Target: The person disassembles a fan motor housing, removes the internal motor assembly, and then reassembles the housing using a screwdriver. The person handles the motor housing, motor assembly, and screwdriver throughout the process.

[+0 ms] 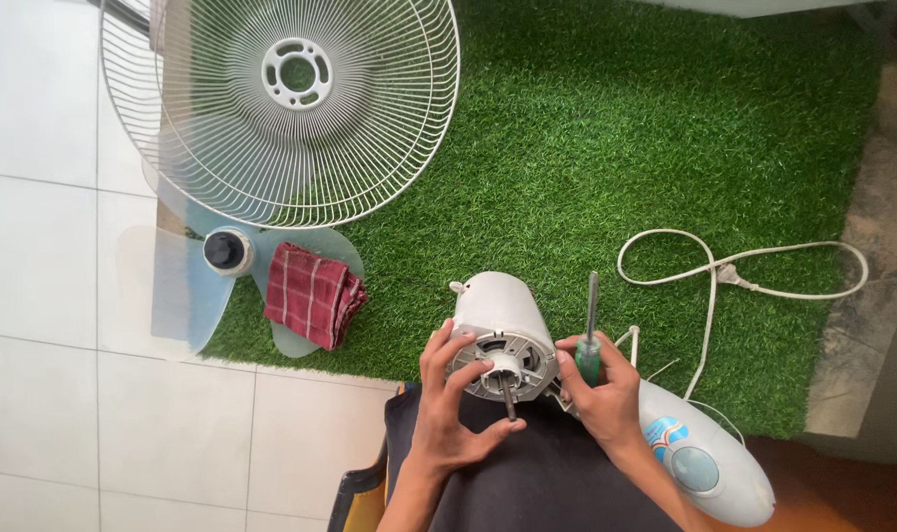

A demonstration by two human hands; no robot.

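Motor (503, 330) of a dismantled fan is being held over the lap of a seated person, at the near edge of a green turf mat (616, 148), its front plate and bare shaft (509, 399) turned toward the camera. The housing is being steadied by the left hand (448, 409), whose grip is spread wide, fingertips resting on the rim of the plate and thumb lying near the shaft. The right hand (606, 394) is being kept against the opposite side of the plate, its grip closed around the green handle of a screwdriver (590, 330), the blade pointing up and away from the work.

By the look of it, the step in hand is a check or turning of the front plate rather than any driving of screws, since the tool is being carried idle. A next move would seem to call for the screwdriver being swung down and its tip seated in a screw on the plate while the housing is being braced by the other hand.

A wire guard (281, 108) is lying at the mat's far left corner, with the pale blade (182, 286) and a red checked cloth (313, 293) beside it. A white cord (744, 271) is looping across the turf to the right, and the fan's white base (710, 468) is resting beside the right wrist.
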